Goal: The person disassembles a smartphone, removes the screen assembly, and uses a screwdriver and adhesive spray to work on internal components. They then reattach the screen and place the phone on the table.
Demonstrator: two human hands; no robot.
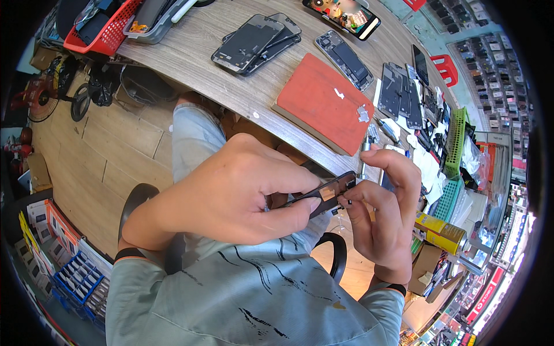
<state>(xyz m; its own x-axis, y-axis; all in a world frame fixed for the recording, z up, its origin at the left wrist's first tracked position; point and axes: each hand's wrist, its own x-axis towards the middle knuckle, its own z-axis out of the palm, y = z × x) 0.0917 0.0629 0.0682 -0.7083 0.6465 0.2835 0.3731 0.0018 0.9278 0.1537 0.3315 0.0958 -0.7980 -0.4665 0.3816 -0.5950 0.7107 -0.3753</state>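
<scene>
My left hand (242, 193) grips a dark, flat phone screen assembly (330, 193) between thumb and fingers, tilted above my lap. My right hand (384, 213) is at its far-right end, thumb and a finger pinched on a small black piece (345, 202). Whether that piece is joined to the assembly, I cannot tell. My right forefinger is raised and bent away from the pinch. Part of the assembly is covered by my left fingers. Just beyond my hands, a red-orange book or pad (326, 101) lies at the table's edge, with small silvery scraps on it.
Several phone screens (254, 43) are stacked on the wooden table (190, 60). An opened phone (344, 57) and a lit phone (349, 18) lie farther back. Tools and paper crowd the right, near a green basket (456, 141) and a yellow can (441, 233). A red basket (104, 34) stands far left.
</scene>
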